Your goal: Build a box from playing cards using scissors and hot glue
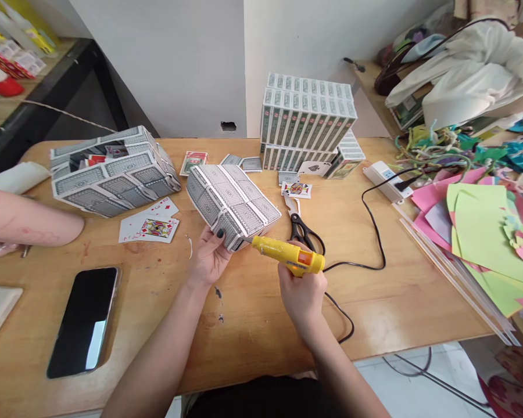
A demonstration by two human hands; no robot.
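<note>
My left hand (210, 255) grips the near lower corner of a box made of playing cards (230, 200), tilted on the table with its patterned card backs outward. In my right hand (303, 287) is a yellow hot glue gun (283, 253), its nozzle at the box's near corner, close to my left fingers. I cannot tell whether the nozzle touches the card. A black cord runs from the glue gun to the right. Just behind the gun lie black-handled scissors (303, 226). Loose playing cards (154, 223) lie left of the box.
Another card-covered box (113, 174), open on top, stands at the left. Stacked card packs (307, 116) rise at the back. A phone (85, 322) lies front left, near another person's arm (30, 217). At right are a power strip (383, 177), glue sticks (457, 278) and coloured paper (483, 232).
</note>
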